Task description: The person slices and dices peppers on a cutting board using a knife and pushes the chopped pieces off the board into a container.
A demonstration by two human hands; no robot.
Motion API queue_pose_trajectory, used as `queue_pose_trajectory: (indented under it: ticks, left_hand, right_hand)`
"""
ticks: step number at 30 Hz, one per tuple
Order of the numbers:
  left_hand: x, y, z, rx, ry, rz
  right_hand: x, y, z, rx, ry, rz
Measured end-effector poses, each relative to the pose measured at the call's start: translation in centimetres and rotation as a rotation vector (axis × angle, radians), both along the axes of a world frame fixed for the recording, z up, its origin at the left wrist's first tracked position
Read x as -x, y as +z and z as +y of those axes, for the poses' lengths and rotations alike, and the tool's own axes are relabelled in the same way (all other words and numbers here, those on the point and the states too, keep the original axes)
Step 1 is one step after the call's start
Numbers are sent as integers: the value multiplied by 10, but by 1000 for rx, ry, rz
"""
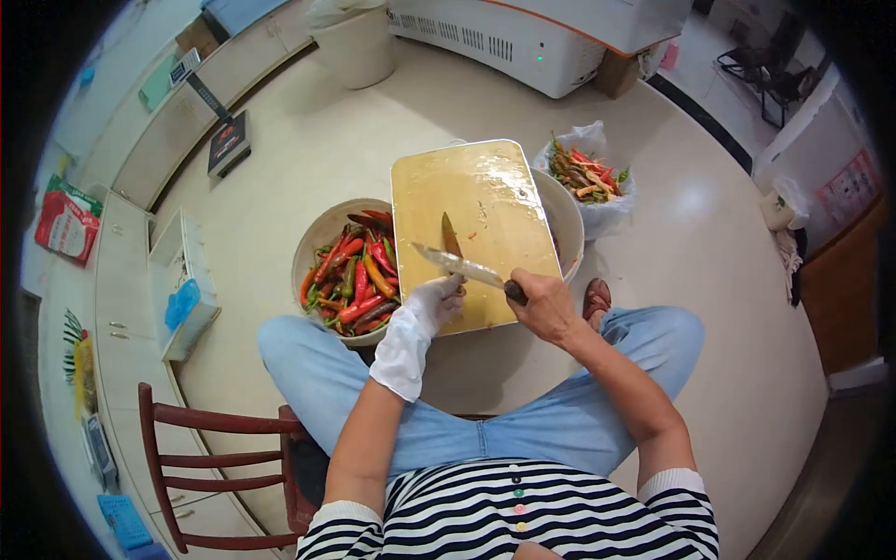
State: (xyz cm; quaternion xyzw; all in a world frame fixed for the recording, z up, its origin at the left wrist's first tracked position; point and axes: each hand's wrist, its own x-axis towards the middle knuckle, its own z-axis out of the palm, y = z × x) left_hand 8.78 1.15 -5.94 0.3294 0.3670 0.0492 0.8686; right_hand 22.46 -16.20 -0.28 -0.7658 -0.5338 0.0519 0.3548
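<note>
In the head view, my right hand (544, 306) is closed round the black handle of a kitchen knife (471, 268), its blade pointing left. My left hand (429, 308), in a white glove, has its fingers pinched on the lower end of a dark greenish-brown chili pepper (450, 233). The blade crosses over the pepper just above the gloved fingertips and hides part of it. Both hands are above a yellow cutting board (509, 210), which is wet and dotted with small scraps.
A basin (304, 247) of red, green and orange chilies stands left of the board. Partly under the board's right side is another basin (572, 210). Beyond it sits a plastic-lined container (597, 217) of pepper pieces. A scale (229, 145) and a chair (219, 420) are on the left.
</note>
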Motion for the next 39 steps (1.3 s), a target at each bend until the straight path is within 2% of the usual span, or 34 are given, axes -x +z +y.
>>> queue_pose_trajectory:
  ticks: [2,3,5,6,8,10,11,12,14,16,17,20,22,23,25,26,32,39]
  left_hand:
    - [1,-17,7,-56,-10,-26]
    - [4,-34,14,94,-57,-261]
    - [10,-52,16,247,-105,-493]
    - [14,-53,12,-289,-167,-336]
    - [16,-54,8,-819,-224,-159]
    - [18,-31,1,138,122,-378]
    - [17,-44,4,138,122,-378]
    - [16,-68,10,-500,-32,-287]
    - [16,-71,13,-1133,-187,-170]
    - [19,-37,11,-1534,-480,13]
    - [22,-32,11,-1534,-477,16]
    - [33,-25,9,-1334,-388,-87]
    - [32,-27,11,-1027,-288,-199]
    - [26,-31,13,-759,-205,-277]
    - [21,-31,15,30,28,-444]
    - [19,-31,15,212,84,-460]
    - [22,37,-6,158,91,-308]
    - [28,55,-6,103,23,-169]
  right_hand:
    - [5,-2,3,32,48,-91]
    - [6,-3,4,28,46,-81]
    - [6,-3,4,47,73,-216]
    - [6,-4,4,47,71,-214]
    - [7,-5,3,52,97,-313]
    - [6,-8,3,45,100,-315]
    - [6,-9,4,37,105,-320]
    - [6,-9,4,38,105,-320]
    - [5,-8,6,32,115,-330]
    - [5,-10,7,22,119,-332]
    - [5,-11,8,12,122,-334]
    - [5,-14,10,0,101,-319]
    - [4,-14,12,-3,97,-324]
    - [3,-15,12,-6,92,-331]
    - [2,-18,14,-8,94,-332]
    - [1,-20,15,-10,97,-332]
    - [-16,-28,19,55,46,-344]
    - [-25,-30,30,168,-19,-348]
